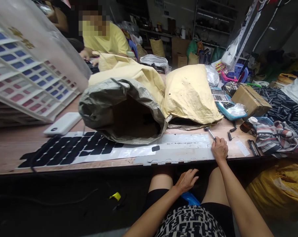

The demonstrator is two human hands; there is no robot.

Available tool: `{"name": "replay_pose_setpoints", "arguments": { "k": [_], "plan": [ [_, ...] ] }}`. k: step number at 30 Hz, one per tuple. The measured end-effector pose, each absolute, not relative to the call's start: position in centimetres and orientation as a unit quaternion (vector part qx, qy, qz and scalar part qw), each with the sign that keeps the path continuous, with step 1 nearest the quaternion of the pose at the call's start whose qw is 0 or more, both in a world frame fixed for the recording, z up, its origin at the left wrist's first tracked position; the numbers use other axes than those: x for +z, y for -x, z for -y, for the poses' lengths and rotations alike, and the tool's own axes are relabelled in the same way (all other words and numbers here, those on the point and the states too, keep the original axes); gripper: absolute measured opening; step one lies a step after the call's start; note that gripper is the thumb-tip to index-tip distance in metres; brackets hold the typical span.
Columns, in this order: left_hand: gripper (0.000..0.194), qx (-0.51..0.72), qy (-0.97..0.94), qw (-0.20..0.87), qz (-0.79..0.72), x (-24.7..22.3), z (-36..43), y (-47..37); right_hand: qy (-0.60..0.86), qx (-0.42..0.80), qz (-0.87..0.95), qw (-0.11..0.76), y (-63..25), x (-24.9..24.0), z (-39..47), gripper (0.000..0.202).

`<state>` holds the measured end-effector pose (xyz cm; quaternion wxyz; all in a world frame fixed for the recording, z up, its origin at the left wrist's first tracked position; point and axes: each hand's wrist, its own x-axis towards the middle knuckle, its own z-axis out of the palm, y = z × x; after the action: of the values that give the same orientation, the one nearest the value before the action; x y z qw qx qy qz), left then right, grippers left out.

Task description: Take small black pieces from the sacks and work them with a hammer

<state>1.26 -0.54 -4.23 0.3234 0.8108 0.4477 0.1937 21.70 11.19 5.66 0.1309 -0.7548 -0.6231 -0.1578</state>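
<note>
We've got the right hand (220, 149) closed around a small metal tool (210, 133), at the front edge of the table (6, 163). Tool's long axis runs from the fist away from the person and a bit left, head end just short of the full sack (190, 92). Right hand is the near one, clearly; the left hand (187, 181) sits lower, over the lap, well apart from the tool, fingers loosely spread, and we see nothing in it.

Grey strip (178, 158) lies just left of the right fist, long way along the table edge, one small black sticker (155, 148) near its far side. Sheet of black stickers (65, 148) is further left, partly under the open sack (121, 130). Two black handles (229, 135) lie just right of the tool.

Hard to make out: the tool's grip end is mostly covered by the fingers, and we can't tell what kind of tool it is. Left palm is turned away from us. Inside of the open sack is too dark to read. Yellow bag (279, 187) is cut off at the right edge.
</note>
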Motion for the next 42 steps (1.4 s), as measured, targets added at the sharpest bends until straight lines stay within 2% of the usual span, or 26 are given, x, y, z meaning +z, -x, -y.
{"name": "replay_pose_setpoints", "arguments": {
  "k": [2, 4, 7, 10, 14, 17, 25, 28, 31, 33, 38, 42],
  "plan": [
    [0.028, 0.306, -0.828, 0.285, -0.374, -2.3, 0.3, 0.0, 0.754, -0.160, 0.623, 0.130, -21.7, 5.6, -11.2, 0.030],
    [0.026, 0.412, -0.799, 0.229, -0.374, 0.2, -1.2, 2.1, 0.753, -0.162, 0.624, 0.131, -21.8, 5.5, -11.3, 0.030],
    [0.026, 0.539, -0.613, 0.118, -0.566, 4.1, -6.1, 6.5, 0.751, -0.166, 0.625, 0.134, -21.8, 5.5, -11.4, 0.030],
    [0.025, 0.537, -0.424, 0.055, -0.728, 6.7, -12.7, 11.2, 0.754, -0.163, 0.622, 0.135, -21.9, 5.5, -11.5, 0.030],
    [0.017, 0.379, -0.388, 0.184, -0.820, 6.7, -18.5, 14.5, 0.751, -0.160, 0.625, 0.139, -21.8, 5.5, -11.5, 0.031],
    [0.015, 0.335, -0.378, 0.246, -0.828, 5.5, -19.6, 14.7, 0.751, -0.160, 0.625, 0.138, -21.8, 5.5, -11.4, 0.031],
    [0.019, 0.365, -0.374, 0.210, -0.826, 5.9, -18.0, 15.2, 0.756, -0.152, 0.622, 0.134, -21.6, 5.6, -11.2, 0.031],
    [0.029, 0.486, -0.331, 0.165, -0.792, 6.2, -15.7, 14.7, 0.758, -0.149, 0.621, 0.133, -21.5, 5.7, -11.2, 0.030],
    [0.039, 0.642, -0.312, 0.237, -0.660, 6.1, -12.8, 12.5, 0.760, -0.145, 0.620, 0.130, -21.5, 5.7, -11.2, 0.029],
    [0.045, 0.677, -0.324, 0.328, -0.574, 5.8, -11.2, 10.1, 0.761, -0.142, 0.620, 0.127, -21.5, 5.8, -11.2, 0.029],
    [0.042, 0.589, -0.401, 0.481, -0.510, 4.8, -9.9, 4.5, 0.766, -0.144, 0.615, 0.117, -21.4, 5.7, -11.2, 0.028],
    [0.029, 0.477, -0.497, 0.471, -0.550, 4.4, -10.2, 2.2, 0.766, -0.148, 0.615, 0.120, -21.5, 5.4, -11.2, 0.027]
  ]
}}
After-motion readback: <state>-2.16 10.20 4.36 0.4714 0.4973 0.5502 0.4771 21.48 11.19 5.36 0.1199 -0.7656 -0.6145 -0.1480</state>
